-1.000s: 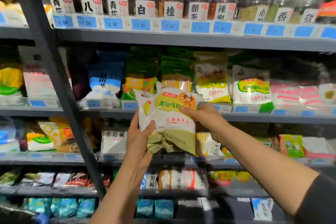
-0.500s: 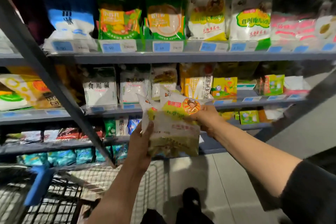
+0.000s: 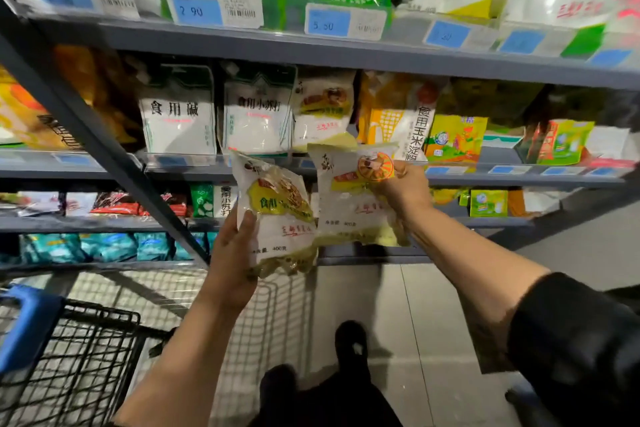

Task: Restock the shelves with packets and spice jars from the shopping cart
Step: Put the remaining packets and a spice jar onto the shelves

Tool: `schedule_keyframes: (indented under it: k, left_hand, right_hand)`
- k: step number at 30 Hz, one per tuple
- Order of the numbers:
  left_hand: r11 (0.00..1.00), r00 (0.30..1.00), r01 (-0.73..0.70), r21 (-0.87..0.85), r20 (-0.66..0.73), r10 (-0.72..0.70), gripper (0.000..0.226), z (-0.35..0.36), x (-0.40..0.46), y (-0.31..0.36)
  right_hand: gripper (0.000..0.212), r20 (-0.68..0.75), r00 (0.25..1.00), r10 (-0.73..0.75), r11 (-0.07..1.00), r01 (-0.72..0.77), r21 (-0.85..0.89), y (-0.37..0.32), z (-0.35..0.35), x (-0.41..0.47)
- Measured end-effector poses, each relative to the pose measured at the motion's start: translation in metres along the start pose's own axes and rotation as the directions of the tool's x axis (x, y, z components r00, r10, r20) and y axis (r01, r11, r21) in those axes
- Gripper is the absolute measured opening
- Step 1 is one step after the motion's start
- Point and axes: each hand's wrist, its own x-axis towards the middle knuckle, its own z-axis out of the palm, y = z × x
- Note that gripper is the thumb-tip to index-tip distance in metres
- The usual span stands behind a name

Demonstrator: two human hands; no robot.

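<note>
Head view: our left hand point(image 3: 231, 253) grips one starch packet point(image 3: 277, 215), our right hand point(image 3: 401, 189) pinches a second packet point(image 3: 349, 204) by its top, both before the middle shelf point(image 3: 519, 180); we judge each best slid in upright behind matching stock, label outward

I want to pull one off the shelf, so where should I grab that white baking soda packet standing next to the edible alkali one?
Probably pinch the baking soda packet by its flat top seal, coming from the front and above. It stands upright behind a clear shelf lip, with neighbours close on both sides, so only the top looks free.
</note>
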Motion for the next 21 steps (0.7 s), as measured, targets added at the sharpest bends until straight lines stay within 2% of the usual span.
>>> schedule_keyframes:
  k: [5, 8, 10, 13, 16, 18, 19, 21]
  left_hand:
    - [0.996, 0.997, -0.023, -0.086, -0.076, 0.016, 0.031, 0.004, 0.022, 0.009]
    - [0.992, 0.998, -0.042, -0.119, -0.050, 0.036, 0.031, 0.004, 0.033, 0.011]
    - [0.991, 0.996, -0.087, -0.106, 0.007, 0.088, 0.037, 0.003, 0.038, 0.009]
    - [0.991, 0.992, -0.119, -0.069, 0.032, 0.122, 0.046, -0.003, 0.046, 0.003]
    - [0.988, 0.991, -0.125, -0.088, 0.027, 0.128, 0.044, -0.011, 0.051, -0.003]
    - [0.983, 0.988, -0.132, -0.125, 0.064, 0.141, 0.041, -0.016, 0.051, -0.007]
    - [0.981, 0.987, -0.131, -0.145, 0.076, 0.143, 0.041, -0.017, 0.052, -0.009]
    - [0.977, 0.986, -0.115, -0.178, 0.102, 0.135, 0.054, -0.019, 0.053, -0.009]
  right_hand:
    - [0.035, -0.106, 0.969, -0.225, 0.974, 0.226, 0.006, -0.041, 0.025, 0.048]
    - [0.024, -0.156, 0.932, -0.326, 0.940, 0.338, 0.055, -0.065, 0.045, 0.076]
    - [0.012, -0.177, 0.934, -0.309, 0.948, 0.318, 0.023, -0.069, 0.064, 0.096]
    - [0.012, -0.181, 0.944, -0.277, 0.960, 0.277, -0.023, -0.052, 0.096, 0.119]
    - [0.055, -0.029, 0.970, -0.240, 0.960, 0.233, -0.152, -0.033, 0.110, 0.131]
    - [0.075, 0.025, 0.968, -0.250, 0.936, 0.249, -0.251, -0.025, 0.110, 0.128]
    - [0.078, -0.003, 0.949, -0.315, 0.905, 0.299, -0.303, -0.022, 0.106, 0.121]
    - [0.060, -0.114, 0.838, -0.534, 0.819, 0.480, -0.314, -0.018, 0.097, 0.095]
